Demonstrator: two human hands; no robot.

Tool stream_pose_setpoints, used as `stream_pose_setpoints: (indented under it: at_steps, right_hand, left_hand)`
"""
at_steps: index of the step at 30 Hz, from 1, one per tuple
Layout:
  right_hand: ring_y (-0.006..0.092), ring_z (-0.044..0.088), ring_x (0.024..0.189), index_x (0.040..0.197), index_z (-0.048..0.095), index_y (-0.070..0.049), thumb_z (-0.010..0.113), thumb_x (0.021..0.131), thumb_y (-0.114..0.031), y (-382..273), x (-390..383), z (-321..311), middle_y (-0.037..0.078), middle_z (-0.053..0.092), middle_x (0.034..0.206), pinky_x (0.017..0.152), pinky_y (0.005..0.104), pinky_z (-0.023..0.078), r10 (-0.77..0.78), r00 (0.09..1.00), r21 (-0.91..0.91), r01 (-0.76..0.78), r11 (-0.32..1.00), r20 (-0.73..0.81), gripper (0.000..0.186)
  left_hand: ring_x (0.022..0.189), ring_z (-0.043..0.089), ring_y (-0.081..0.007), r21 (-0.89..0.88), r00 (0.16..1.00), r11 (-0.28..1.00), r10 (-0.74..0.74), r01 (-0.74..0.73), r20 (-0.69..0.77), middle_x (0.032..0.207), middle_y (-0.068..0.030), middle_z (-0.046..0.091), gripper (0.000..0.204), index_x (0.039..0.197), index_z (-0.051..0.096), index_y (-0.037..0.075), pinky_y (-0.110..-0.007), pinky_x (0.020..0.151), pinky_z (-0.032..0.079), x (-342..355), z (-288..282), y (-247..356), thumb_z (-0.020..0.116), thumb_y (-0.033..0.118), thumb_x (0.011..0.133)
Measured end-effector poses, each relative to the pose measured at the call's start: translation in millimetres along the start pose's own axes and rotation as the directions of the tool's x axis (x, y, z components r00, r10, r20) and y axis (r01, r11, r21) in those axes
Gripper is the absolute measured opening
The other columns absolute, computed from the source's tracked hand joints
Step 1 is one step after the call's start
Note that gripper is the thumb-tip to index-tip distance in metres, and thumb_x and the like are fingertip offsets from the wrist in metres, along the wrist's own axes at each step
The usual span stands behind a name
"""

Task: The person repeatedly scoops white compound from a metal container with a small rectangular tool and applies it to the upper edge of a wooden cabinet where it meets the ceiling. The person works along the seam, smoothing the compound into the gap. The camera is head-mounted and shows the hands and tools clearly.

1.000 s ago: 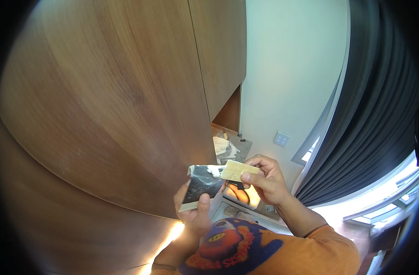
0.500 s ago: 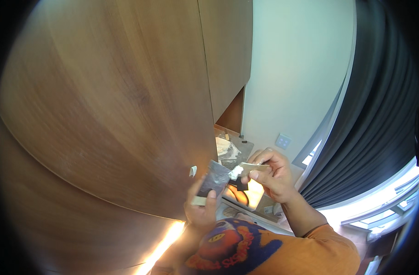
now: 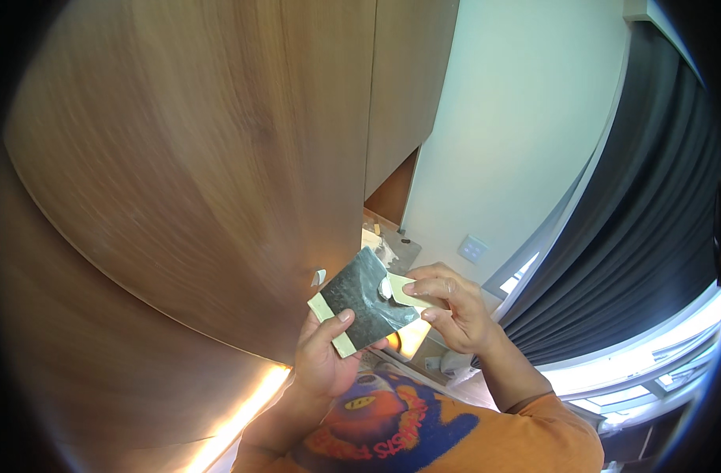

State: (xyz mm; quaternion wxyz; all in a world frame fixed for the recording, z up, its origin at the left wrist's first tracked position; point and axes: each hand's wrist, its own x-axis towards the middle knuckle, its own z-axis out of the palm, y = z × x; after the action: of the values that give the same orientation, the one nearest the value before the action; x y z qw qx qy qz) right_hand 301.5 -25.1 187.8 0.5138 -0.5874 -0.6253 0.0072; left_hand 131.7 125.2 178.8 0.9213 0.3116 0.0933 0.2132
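Note:
My left hand (image 3: 327, 352) grips a wide putty scraper by its pale cream edge strip (image 3: 332, 325), thumb on top. The scraper's dark grey blade (image 3: 356, 296) lies tilted face up, with whitish smears. My right hand (image 3: 459, 311) pinches a small cream spreader (image 3: 412, 293) between thumb and fingers. Its end touches the right side of the blade, beside a small lump of white putty (image 3: 386, 288). White residue marks the right fingers. The fingers under the blade are mostly hidden.
Tall wood-grain panels (image 3: 179, 173) stand close on the left, with a small pale piece (image 3: 319, 277) on one. A grey board (image 3: 404, 251) with white smears lies below. Beyond are a white wall (image 3: 526, 118) with a switch plate (image 3: 471, 249), and a dark curtain (image 3: 597, 205).
The wide blade has turned flatter and more face up. The small spreader has come down onto it; its white lump, earlier on the spreader's tip, now sits at the blade. My view has shifted slightly.

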Motion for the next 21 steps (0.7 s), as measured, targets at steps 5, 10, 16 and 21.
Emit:
stream_pose_setpoints:
  at_steps: [5, 10, 16, 21]
  right_hand:
    - [0.0289, 0.067, 0.094, 0.126, 0.068, -0.007, 0.069, 0.095, -0.010, -1.8, 1.9, -10.4, 0.017, 0.070, 0.112, 0.079, 0.0377, 0.054, -0.020, 0.997, -0.033, 0.022, 0.999, 0.072, 0.032]
    - [0.0271, 0.067, 0.089, 0.121, 0.071, -0.006, 0.066, 0.094, -0.004, 3.8, 8.2, -20.2, 0.019, 0.071, 0.109, 0.075, 0.0365, 0.053, -0.102, 0.989, -0.188, 0.120, 0.975, 0.103, 0.028]
    - [0.0290, 0.068, 0.094, 0.120, 0.072, -0.006, 0.065, 0.092, -0.002, 5.4, 9.7, -18.5, 0.018, 0.070, 0.110, 0.079, 0.0351, 0.054, 0.035, 0.999, 0.147, -0.030, 0.989, -0.034, 0.028]
    - [0.0277, 0.066, 0.091, 0.125, 0.072, -0.011, 0.069, 0.096, -0.010, 7.0, 17.2, 1.3, 0.015, 0.068, 0.108, 0.079, 0.0360, 0.054, 0.019, 1.000, -0.109, -0.018, 0.994, 0.008, 0.029]
  left_hand:
    - [0.104, 0.070, -0.0309, -0.072, 0.994, 0.996, 0.060, -0.053, 0.092, 0.125, -0.0189, 0.063, 0.051, 0.144, 0.041, 0.002, -0.043, 0.072, 0.064, 0.0, -6.5, -1.7, 0.057, 0.008, 0.096]
    - [0.104, 0.071, -0.0321, -0.057, 0.991, 0.997, 0.061, -0.055, 0.121, 0.126, -0.0208, 0.063, 0.050, 0.143, 0.042, 0.000, -0.042, 0.071, 0.064, -1.2, -8.9, -2.6, 0.057, 0.007, 0.095]
    - [0.103, 0.071, -0.0318, -0.059, 0.989, 0.995, 0.088, -0.081, 0.118, 0.126, -0.0218, 0.062, 0.052, 0.144, 0.039, -0.002, -0.041, 0.073, 0.064, -3.6, -8.6, -1.4, 0.057, 0.007, 0.095]
    - [0.102, 0.071, -0.0305, -0.154, 0.988, 0.987, 0.058, -0.035, 0.145, 0.123, -0.0212, 0.064, 0.053, 0.144, 0.039, -0.003, -0.040, 0.073, 0.064, -4.0, -2.5, 1.1, 0.057, 0.008, 0.095]
